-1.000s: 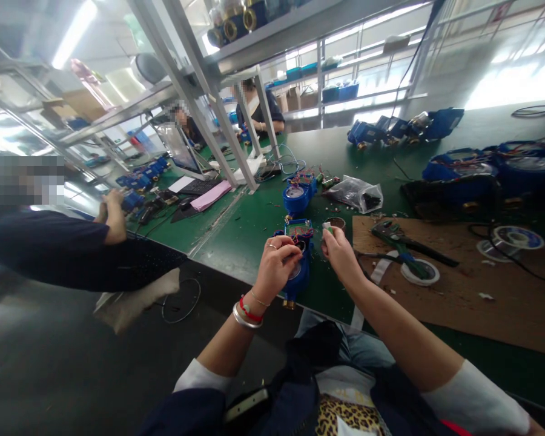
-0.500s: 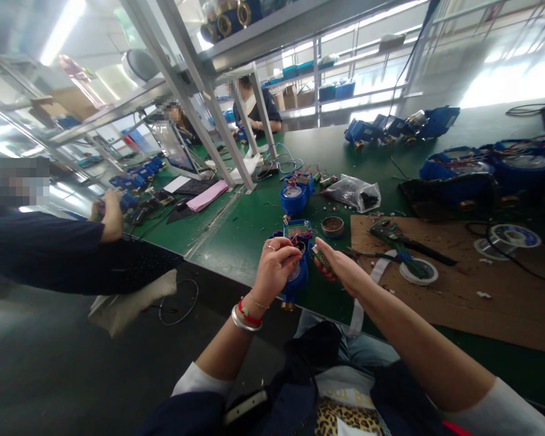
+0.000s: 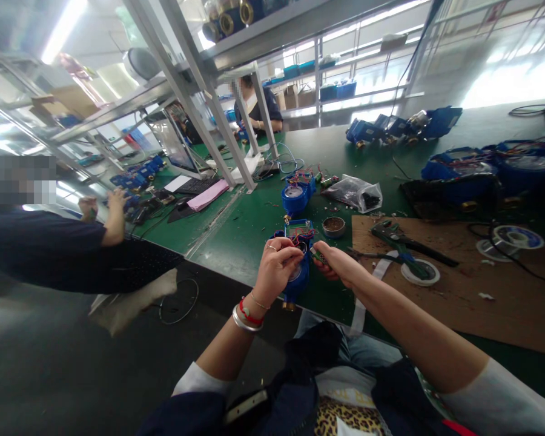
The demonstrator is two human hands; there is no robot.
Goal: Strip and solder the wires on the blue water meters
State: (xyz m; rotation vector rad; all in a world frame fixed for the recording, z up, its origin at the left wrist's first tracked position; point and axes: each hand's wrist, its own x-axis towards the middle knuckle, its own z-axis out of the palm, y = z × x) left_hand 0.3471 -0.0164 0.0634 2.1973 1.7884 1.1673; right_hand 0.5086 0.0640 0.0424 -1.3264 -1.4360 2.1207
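No text is legible; yellow letters (image 3: pixel 358 396) on the white shirt (image 3: pixel 340 383) are blurred.

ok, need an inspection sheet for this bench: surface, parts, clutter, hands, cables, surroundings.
Surface: green table, small bits scattered; cardboard sheet at right.
Parts: near meter, far meter beyond, both blue.
Clutter: green pliers, wire spool, plastic bag, round tin.
Hands: left hand at near meter, grip unclear; right hand holds small green part.
Cables: blue cable loops beyond far meter.
Surroundings: metal shelf overhead; co-worker at left.
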